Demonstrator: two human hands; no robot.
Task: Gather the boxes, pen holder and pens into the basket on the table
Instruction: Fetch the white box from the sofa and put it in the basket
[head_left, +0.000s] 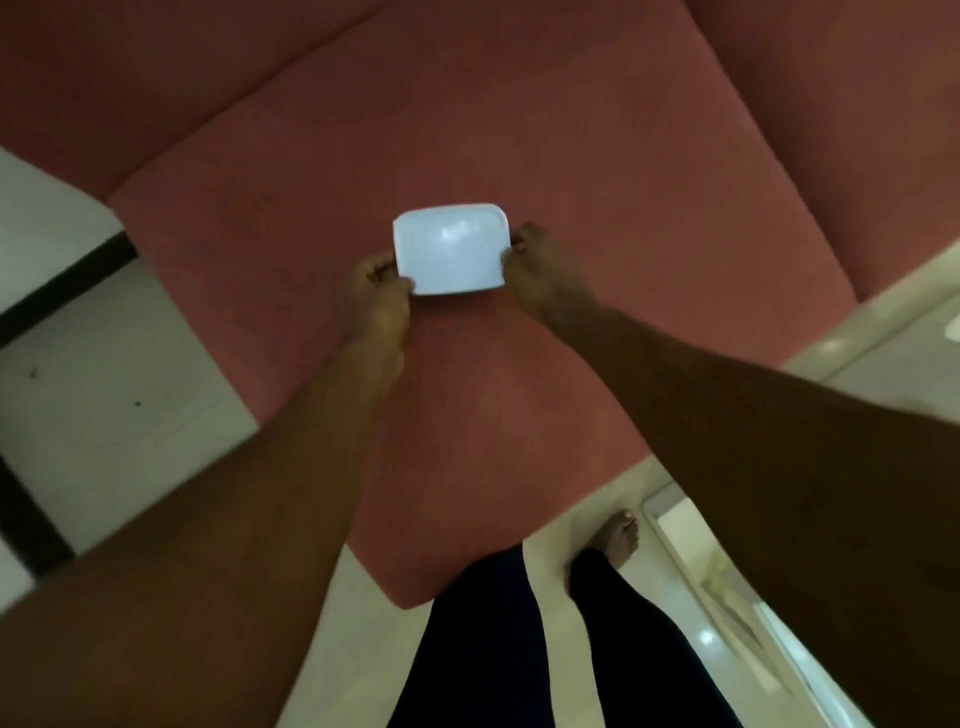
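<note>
Two hands, left hand and right hand, pinch the white box by opposite edges; probably light, rigid, smooth plastic.

I can read no text, label, brand or number anywhere: the lid of the white box shows only a blurred glare, and the other surfaces in view are plain.

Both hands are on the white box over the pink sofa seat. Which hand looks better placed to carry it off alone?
Neither clearly. The left hand grips the white box's near-left corner; the right hand wraps its right edge. Right slightly, perhaps: it covers more of its side. No basket is in view.
</note>
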